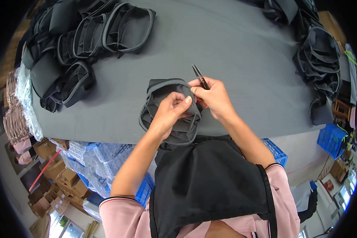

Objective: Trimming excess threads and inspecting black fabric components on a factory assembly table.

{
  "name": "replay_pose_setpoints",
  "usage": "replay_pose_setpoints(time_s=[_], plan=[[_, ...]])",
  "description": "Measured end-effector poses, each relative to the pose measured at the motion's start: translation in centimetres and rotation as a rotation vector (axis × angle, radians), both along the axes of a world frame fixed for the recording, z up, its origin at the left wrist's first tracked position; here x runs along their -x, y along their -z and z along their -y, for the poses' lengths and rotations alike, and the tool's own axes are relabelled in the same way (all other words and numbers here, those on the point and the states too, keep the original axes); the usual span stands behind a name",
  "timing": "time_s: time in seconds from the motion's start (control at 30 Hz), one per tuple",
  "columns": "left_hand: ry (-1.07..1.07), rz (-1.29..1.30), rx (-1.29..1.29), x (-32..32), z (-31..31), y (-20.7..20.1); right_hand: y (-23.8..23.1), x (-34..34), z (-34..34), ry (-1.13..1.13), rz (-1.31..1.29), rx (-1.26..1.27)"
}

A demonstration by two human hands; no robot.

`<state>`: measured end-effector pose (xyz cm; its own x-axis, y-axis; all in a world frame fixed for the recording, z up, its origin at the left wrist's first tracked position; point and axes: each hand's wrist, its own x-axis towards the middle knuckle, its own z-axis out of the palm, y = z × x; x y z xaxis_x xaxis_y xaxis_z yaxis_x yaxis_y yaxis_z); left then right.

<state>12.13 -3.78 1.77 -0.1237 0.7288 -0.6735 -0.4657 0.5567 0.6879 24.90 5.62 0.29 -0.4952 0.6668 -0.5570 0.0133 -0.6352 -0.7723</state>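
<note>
A black fabric pouch with a grey-trimmed rim and inner dividers lies open side up at the table's near edge, in front of my body. Reaching into its opening, my left hand pinches the right side of the rim between thumb and fingers. My right hand is at the outside of that same rim, its thumb and forefinger close to my left thumb. Small scissors are held in my right hand, their dark blades pointing away from me and a bit of the orange-red handle showing below.
The grey table spreads out ahead. Similar black pouches are heaped at the far left, and more pouches are piled along the right edge. Below the table stand blue crates, clear plastic packaging and cardboard boxes.
</note>
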Motion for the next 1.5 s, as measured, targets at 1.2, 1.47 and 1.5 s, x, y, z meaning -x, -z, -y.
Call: replay_pose_setpoints(time_s=[1.2, 1.47, 1.5], plan=[[0.100, -0.245, 0.106, -0.8, -1.4, 2.4, -1.1, -6.9, 2.6, -0.480, 0.485, -1.189], [0.131, -0.273, 0.126, -0.5, -1.6, 2.9, -0.6, -7.2, 3.2, -0.318, 0.418, -1.187], [0.128, -0.276, 0.124, -0.4, -1.8, 2.9, -0.5, -7.0, 3.5, -0.317, 0.414, -1.190]])
